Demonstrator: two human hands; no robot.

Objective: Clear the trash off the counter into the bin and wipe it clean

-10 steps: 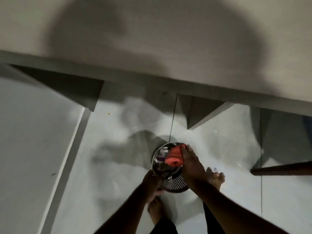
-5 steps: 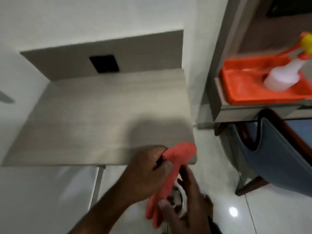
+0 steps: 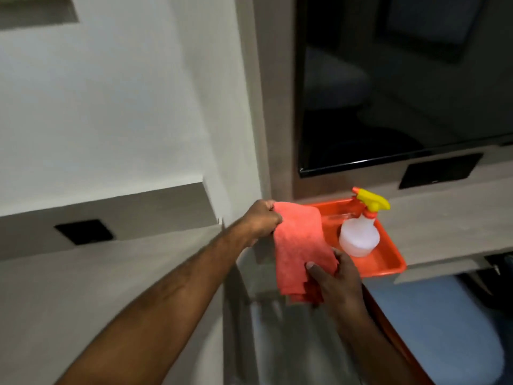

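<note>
Fuzzy coral cloth (image 3: pixel 301 245) hangs just left of glossy orange tray (image 3: pixel 385 266). Left hand (image 3: pixel 262 219) pinches top corner, right hand (image 3: pixel 337 282) grips lower edge. Frosted round spray btl (image 3: pixel 359 237) w/ yellow trigger upright in tray.

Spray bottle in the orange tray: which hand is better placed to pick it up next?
Probably the right hand: it grips the cloth just beside the tray and spray bottle. The left hand pinches the cloth's far corner, further away.
</note>
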